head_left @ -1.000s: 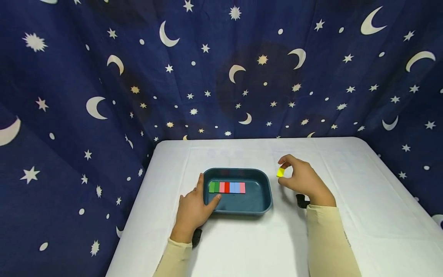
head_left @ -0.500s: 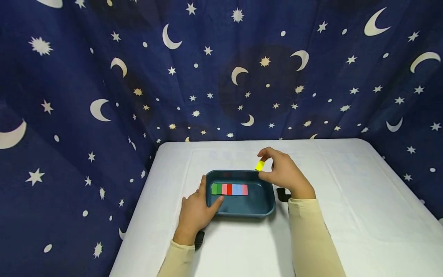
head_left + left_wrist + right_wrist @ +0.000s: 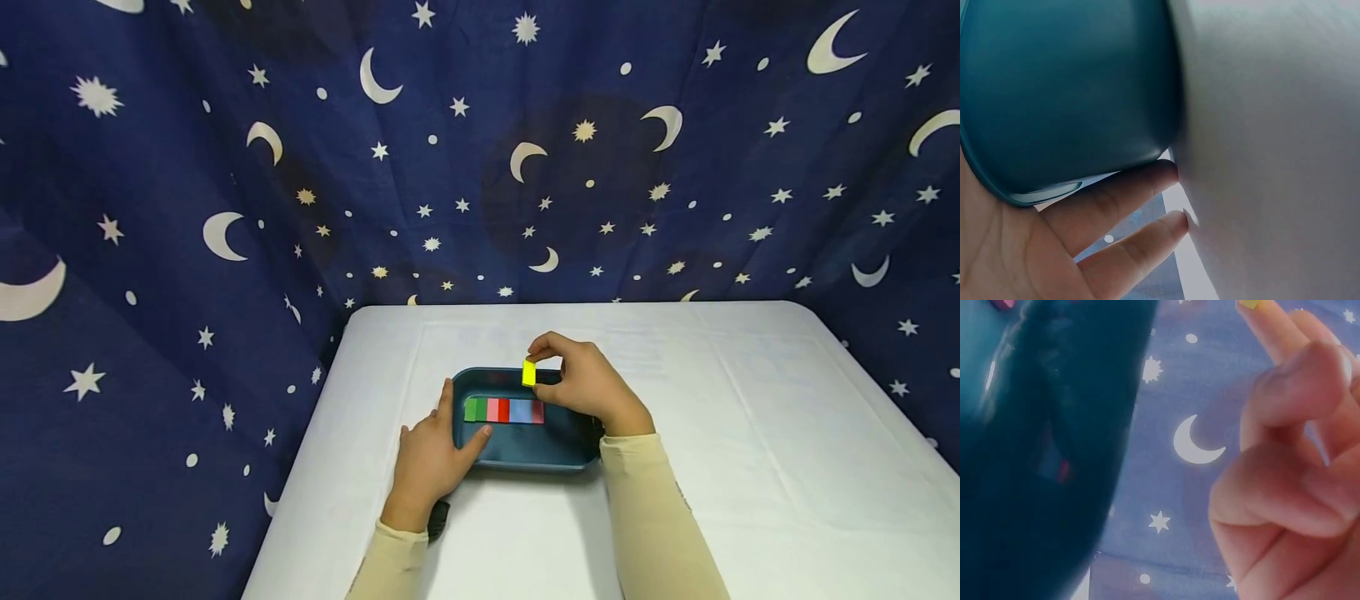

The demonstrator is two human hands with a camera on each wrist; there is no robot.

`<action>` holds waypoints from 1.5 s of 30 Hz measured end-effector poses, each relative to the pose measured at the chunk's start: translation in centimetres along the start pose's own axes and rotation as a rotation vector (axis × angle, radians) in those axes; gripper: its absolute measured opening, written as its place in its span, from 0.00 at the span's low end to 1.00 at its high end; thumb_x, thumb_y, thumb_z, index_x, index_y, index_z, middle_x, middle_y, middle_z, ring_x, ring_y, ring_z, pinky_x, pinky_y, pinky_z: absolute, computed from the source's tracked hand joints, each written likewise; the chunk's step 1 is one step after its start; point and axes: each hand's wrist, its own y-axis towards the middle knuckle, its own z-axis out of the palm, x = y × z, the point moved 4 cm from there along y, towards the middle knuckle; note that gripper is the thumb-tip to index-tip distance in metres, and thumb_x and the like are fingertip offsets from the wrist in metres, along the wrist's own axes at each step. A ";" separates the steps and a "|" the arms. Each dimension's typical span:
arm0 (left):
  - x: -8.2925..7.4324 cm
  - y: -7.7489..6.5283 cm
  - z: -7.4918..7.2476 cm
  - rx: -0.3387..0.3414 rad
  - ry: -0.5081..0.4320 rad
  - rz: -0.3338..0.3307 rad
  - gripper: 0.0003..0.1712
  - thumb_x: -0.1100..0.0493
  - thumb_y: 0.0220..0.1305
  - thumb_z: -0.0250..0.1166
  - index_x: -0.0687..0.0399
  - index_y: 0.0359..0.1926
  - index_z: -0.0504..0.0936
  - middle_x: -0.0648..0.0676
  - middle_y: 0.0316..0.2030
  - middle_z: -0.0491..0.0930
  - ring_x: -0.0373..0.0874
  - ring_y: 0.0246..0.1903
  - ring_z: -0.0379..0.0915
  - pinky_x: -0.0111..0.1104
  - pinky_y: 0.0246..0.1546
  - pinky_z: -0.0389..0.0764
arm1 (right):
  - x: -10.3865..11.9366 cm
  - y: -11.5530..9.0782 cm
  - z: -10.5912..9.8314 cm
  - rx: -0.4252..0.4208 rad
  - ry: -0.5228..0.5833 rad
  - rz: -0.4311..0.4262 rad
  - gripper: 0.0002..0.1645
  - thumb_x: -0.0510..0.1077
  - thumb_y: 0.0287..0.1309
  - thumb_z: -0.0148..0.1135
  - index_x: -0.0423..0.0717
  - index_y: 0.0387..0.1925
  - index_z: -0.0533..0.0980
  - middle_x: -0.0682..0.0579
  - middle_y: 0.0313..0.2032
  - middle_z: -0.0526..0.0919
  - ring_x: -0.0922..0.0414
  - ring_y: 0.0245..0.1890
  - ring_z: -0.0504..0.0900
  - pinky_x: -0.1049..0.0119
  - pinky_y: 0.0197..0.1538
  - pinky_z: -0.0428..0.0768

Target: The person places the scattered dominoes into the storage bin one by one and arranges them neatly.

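Note:
A dark teal tray [image 3: 525,465] lies on the table. Inside it runs a row of small coloured blocks [image 3: 502,411]: greens, pink, red, light blues and a pink at the right end. My left hand [image 3: 427,462] holds the tray by its near left corner, thumb over the rim, fingers along the outer wall [image 3: 1072,94]. Between the thumb and fingertips of my right hand [image 3: 592,383] a small yellow block [image 3: 528,372] is pinched, above the tray's back half. Only a sliver of the yellow block [image 3: 1249,303] shows in the right wrist view. My right hand hides the tray's back right part.
A white cloth covers the table [image 3: 750,417]. Behind and to the sides hangs a dark blue curtain [image 3: 465,167] with moons and stars. A black wrist device [image 3: 438,521] shows by the left wrist.
My right hand has carried the yellow block leftward from beside the tray to over it. My left hand keeps its place on the corner. The head view has shifted slightly.

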 end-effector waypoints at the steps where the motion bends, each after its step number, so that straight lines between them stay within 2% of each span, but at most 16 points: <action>1: 0.0 0.0 -0.1 0.001 0.001 0.000 0.64 0.14 0.65 0.46 0.54 0.85 0.53 0.65 0.57 0.85 0.59 0.51 0.85 0.75 0.56 0.69 | 0.1 0.0 0.3 0.012 -0.012 -0.003 0.32 0.42 0.46 0.83 0.59 0.54 0.81 0.63 0.49 0.88 0.51 0.36 0.82 0.54 0.40 0.81; 6: 0.1 -0.1 -0.3 0.000 0.001 0.007 0.62 0.17 0.67 0.50 0.54 0.85 0.52 0.66 0.59 0.83 0.60 0.53 0.84 0.75 0.57 0.69 | 0.3 0.3 1.6 0.102 -0.064 0.012 0.31 0.42 0.44 0.85 0.55 0.53 0.83 0.62 0.46 0.89 0.52 0.51 0.85 0.50 0.55 0.80; 7: 0.1 -0.1 -0.3 -0.001 0.000 0.007 0.62 0.17 0.67 0.50 0.53 0.85 0.51 0.66 0.60 0.83 0.59 0.54 0.84 0.75 0.57 0.69 | 0.3 0.3 1.8 0.119 -0.075 0.020 0.31 0.42 0.44 0.86 0.54 0.53 0.84 0.62 0.46 0.89 0.51 0.51 0.85 0.50 0.55 0.80; 15: 0.3 -0.3 -0.2 0.005 -0.022 -0.002 0.63 0.17 0.67 0.50 0.53 0.85 0.51 0.65 0.60 0.82 0.59 0.54 0.84 0.75 0.58 0.68 | -0.2 -0.2 2.8 0.169 -0.188 0.078 0.30 0.43 0.41 0.87 0.54 0.49 0.85 0.61 0.43 0.89 0.52 0.48 0.85 0.50 0.51 0.81; 20: 0.5 -0.2 -0.1 0.011 -0.017 -0.010 0.63 0.15 0.66 0.48 0.51 0.86 0.49 0.65 0.61 0.82 0.58 0.55 0.84 0.74 0.59 0.67 | 0.1 -0.5 2.7 0.158 -0.333 0.124 0.28 0.46 0.40 0.87 0.54 0.47 0.85 0.60 0.39 0.88 0.53 0.42 0.82 0.49 0.43 0.82; 25: 0.5 -0.2 -0.2 0.008 -0.019 -0.008 0.63 0.15 0.66 0.48 0.50 0.86 0.48 0.65 0.61 0.82 0.58 0.55 0.84 0.75 0.59 0.67 | -0.2 -0.7 2.6 0.155 -0.464 0.157 0.24 0.43 0.40 0.83 0.55 0.43 0.85 0.60 0.33 0.85 0.54 0.34 0.78 0.52 0.35 0.79; 32: 0.2 -0.2 -0.2 0.005 -0.015 0.005 0.62 0.17 0.67 0.50 0.52 0.86 0.49 0.65 0.61 0.82 0.59 0.54 0.84 0.74 0.58 0.68 | -0.2 -1.0 2.7 0.168 -0.509 0.166 0.18 0.39 0.43 0.79 0.55 0.39 0.85 0.59 0.28 0.81 0.54 0.29 0.77 0.53 0.31 0.76; 45: 0.1 0.1 0.0 0.008 -0.013 0.006 0.62 0.18 0.67 0.52 0.52 0.86 0.50 0.65 0.61 0.82 0.58 0.55 0.83 0.74 0.59 0.67 | -0.4 -1.0 3.1 0.196 -0.565 0.183 0.14 0.40 0.45 0.79 0.55 0.36 0.84 0.58 0.25 0.80 0.54 0.27 0.76 0.54 0.29 0.75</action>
